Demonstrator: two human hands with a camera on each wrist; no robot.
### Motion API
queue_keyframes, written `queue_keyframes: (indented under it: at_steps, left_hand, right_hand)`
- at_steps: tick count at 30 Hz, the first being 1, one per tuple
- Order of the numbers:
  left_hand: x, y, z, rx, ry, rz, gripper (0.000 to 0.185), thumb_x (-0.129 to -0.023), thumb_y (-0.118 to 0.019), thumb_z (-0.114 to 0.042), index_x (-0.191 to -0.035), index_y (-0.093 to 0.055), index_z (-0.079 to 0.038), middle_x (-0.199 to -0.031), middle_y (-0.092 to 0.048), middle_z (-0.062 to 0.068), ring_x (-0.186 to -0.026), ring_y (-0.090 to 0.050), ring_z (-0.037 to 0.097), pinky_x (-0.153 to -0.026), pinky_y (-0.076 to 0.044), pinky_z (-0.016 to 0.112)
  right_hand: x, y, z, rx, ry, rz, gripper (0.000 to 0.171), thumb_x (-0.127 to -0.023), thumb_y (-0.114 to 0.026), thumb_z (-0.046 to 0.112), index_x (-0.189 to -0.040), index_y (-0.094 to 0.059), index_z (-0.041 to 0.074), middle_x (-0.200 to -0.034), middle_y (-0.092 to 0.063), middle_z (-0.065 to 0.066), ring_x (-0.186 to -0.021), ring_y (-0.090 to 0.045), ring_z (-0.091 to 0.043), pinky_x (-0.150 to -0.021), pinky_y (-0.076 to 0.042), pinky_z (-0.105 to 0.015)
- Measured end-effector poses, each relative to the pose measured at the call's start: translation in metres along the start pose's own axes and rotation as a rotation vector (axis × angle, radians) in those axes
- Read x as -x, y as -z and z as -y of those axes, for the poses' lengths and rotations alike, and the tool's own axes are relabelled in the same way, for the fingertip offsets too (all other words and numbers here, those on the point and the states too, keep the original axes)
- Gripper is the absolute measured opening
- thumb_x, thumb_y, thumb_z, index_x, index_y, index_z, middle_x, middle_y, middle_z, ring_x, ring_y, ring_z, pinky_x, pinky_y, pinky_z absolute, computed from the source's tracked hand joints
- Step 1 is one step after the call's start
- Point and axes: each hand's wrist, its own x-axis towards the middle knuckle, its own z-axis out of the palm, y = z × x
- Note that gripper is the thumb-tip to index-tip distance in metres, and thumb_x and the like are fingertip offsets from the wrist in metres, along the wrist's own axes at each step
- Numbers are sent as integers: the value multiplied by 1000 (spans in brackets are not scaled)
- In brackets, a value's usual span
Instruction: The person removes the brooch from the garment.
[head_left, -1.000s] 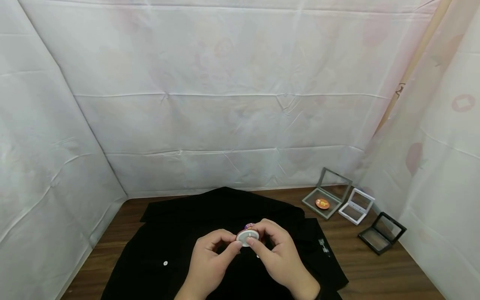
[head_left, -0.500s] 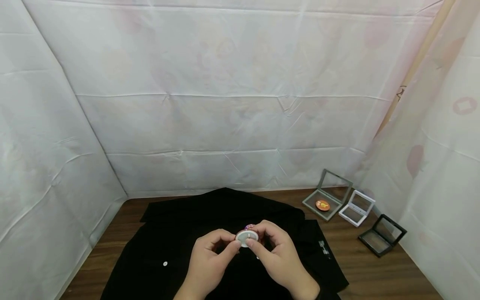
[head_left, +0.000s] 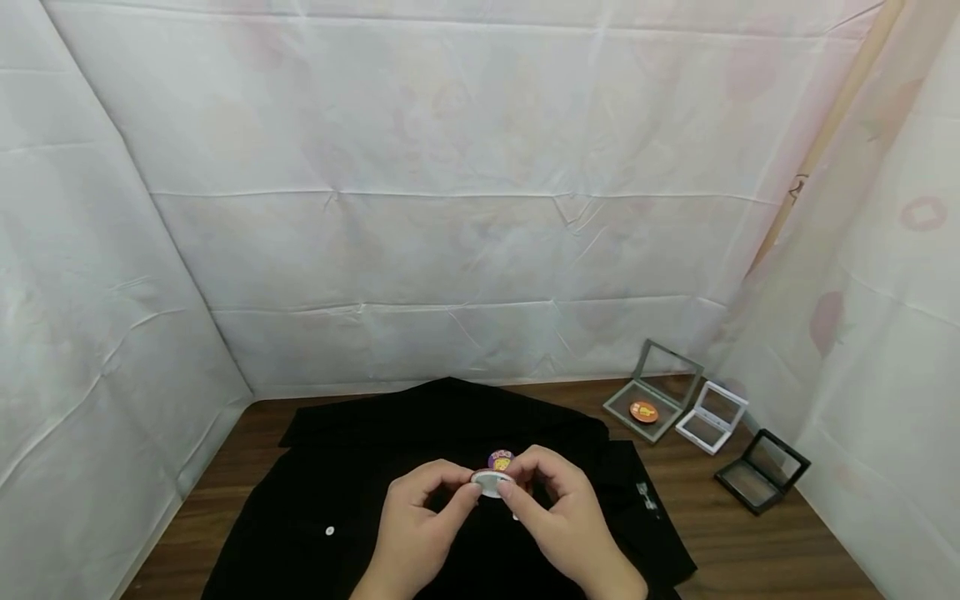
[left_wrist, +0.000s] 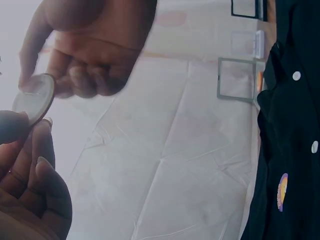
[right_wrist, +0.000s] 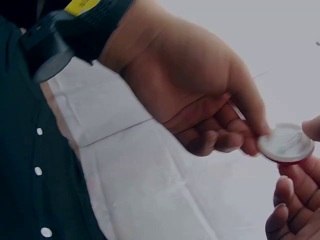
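White sheeting [head_left: 450,192], forming back and sides; a brown wood-grain surface [head_left: 780,558]; and, spread over it, a black garment [head_left: 360,467]. Left hand [head_left: 420,525] and right hand [head_left: 551,508], fingers of both pinching opposite edges of one round badge [head_left: 491,483], held above the garment, pale pin-fitted back facing up, rim red. Three hinged cases stand open at right, one grey [head_left: 621,400], one white [head_left: 705,429], one black [head_left: 753,485]; then an orange badge [head_left: 642,412] inside the grey one, a purple-and-yellow badge [head_left: 501,460] on the garment, and small white buttons [head_left: 330,531].
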Motion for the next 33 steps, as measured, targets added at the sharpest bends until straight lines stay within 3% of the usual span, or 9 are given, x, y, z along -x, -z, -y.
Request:
queue_keyframes:
  at_steps: [4, 7, 14, 19, 25, 33]
  left_hand:
    - [1, -1, 1, -41, -78, -7, 19, -94, -76, -4, -99, -76, -22, -91, -73, -9, -76, -66, 11, -68, -58, 29]
    - [2, -2, 2, -78, -150, -21, 19, -93, -77, -3, -100, -76, -21, -94, -74, -8, -78, -67, 10, -70, -58, 26]
    - [0, -6, 7, -142, -409, -81, 8, -95, -75, -7, -102, -76, -11, -94, -74, 1, -82, -69, 12, -75, -55, 20]
    - [-6, -8, 7, -151, -555, -74, 6, -97, -73, -9, -100, -77, -5, -93, -73, 3, -83, -68, 13, -76, -54, 19]
    - [-7, -9, 5, -178, -608, -70, 7, -97, -72, -9, -100, -78, -5, -93, -72, 2, -81, -65, 12, -73, -52, 17]
    - [-5, -12, 6, -195, -574, -64, 10, -100, -69, -10, -100, -78, -5, -93, -72, 2, -80, -65, 11, -72, -52, 15]
  right_hand:
    - [1, 7, 11, 37, -84, 4, 14, -100, -65, 4, -104, -70, 17, -94, -68, 0, -80, -64, -19, -71, -56, -33]
    - [-4, 15, 16, 52, -168, 81, 10, -103, -63, 10, -106, -71, 16, -96, -69, -1, -83, -65, -19, -75, -56, -34]
    - [-30, 41, 20, -98, -325, 513, 23, -107, -56, 17, -116, -70, 1, -98, -70, -7, -78, -64, -12, -72, -59, -30]
    - [-48, 49, 25, -107, -388, 700, 24, -105, -61, 21, -116, -72, 2, -95, -70, -4, -76, -62, -9, -69, -56, -26]
    - [-58, 48, 29, -76, -438, 810, 24, -102, -66, 22, -114, -72, 3, -90, -69, 1, -76, -60, -7, -65, -54, -23]
    - [-57, 46, 28, -76, -457, 824, 23, -102, -65, 24, -110, -71, 3, -86, -67, 3, -75, -59, -6, -63, -52, -21]
